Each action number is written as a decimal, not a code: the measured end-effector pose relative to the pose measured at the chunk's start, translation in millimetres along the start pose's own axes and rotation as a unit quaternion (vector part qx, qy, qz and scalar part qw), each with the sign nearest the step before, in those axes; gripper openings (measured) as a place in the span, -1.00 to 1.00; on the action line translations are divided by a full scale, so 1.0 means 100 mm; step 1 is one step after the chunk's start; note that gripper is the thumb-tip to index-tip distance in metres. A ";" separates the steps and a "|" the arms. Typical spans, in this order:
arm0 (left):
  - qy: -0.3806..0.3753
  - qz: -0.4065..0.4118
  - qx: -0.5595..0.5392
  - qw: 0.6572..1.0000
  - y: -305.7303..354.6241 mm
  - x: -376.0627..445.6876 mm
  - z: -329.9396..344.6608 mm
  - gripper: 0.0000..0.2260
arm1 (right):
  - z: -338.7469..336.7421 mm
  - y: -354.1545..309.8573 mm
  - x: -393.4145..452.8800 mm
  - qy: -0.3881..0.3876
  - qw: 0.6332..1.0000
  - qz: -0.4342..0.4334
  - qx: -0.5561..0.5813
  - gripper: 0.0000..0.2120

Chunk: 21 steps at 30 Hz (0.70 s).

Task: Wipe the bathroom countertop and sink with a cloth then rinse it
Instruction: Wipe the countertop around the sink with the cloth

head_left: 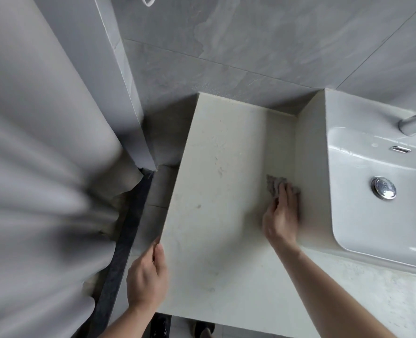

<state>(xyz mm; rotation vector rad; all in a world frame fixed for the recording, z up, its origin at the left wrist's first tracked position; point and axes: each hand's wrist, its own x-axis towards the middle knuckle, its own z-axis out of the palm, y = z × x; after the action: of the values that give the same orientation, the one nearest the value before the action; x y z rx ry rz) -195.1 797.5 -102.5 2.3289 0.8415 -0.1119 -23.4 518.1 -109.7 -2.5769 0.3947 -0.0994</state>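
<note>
A cream stone countertop [216, 191] has a lower shelf section on the left, marked with faint smudges. My right hand [281, 215] lies flat on a small grey cloth [274, 185], pressing it onto the shelf close to the raised step beside the sink. Only the cloth's far edge shows past my fingers. My left hand [147, 276] grips the shelf's left front edge, thumb on top. The white sink [363, 215] sits to the right, with a chrome drain plug [383, 187] in its basin.
A grey shower curtain [39, 167] hangs close on the left, blurred. Grey tiled wall [251, 45] rises behind the counter. A chrome tap spout [415, 123] reaches in at the right edge. A dark floor threshold [124, 240] runs below the curtain.
</note>
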 end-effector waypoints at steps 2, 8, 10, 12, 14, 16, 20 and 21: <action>-0.003 -0.010 0.002 1.000 0.02 0.00 0.00 -0.55 | 0.11 -0.01 -0.06 0.010 0.999 -0.013 -0.045 -0.45; 0.011 -0.005 0.014 1.000 0.06 -0.01 -0.02 -0.56 | 0.39 -0.57 -0.05 -0.045 0.996 -0.069 -0.044 -0.38; 0.020 -0.012 0.025 0.999 0.07 -0.01 -0.01 -0.63 | 0.51 -0.85 -0.11 -0.088 0.986 -0.141 -0.033 -0.32; 0.027 -0.010 0.029 0.999 0.06 -0.01 -0.01 -0.60 | 0.62 -1.13 -0.24 -0.134 0.969 -0.207 -0.011 -0.22; 0.033 -0.002 0.034 0.999 0.07 -0.01 -0.01 -0.57 | 0.72 -1.38 -0.44 -0.178 0.947 -0.266 0.025 -0.24; 0.042 -0.003 0.042 0.998 0.11 -0.01 -0.02 -0.58 | 0.83 -1.56 -0.63 -0.226 0.922 -0.308 0.055 -0.34; 0.048 -0.015 0.067 0.997 0.19 -0.03 -0.06 -0.65 | 0.85 -1.63 -0.72 -0.282 0.893 -0.337 0.101 -0.38; 0.044 -0.016 0.069 0.997 0.20 -0.04 -0.06 -0.67 | 0.77 -1.57 -0.66 -0.277 0.893 -0.331 0.126 -0.38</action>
<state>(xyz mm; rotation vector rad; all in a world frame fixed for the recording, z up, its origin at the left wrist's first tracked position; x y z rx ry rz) -187.6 787.6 -85.5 2.4646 0.9410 -0.0845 -34.7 704.5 -95.2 -2.2351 -0.6685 0.3192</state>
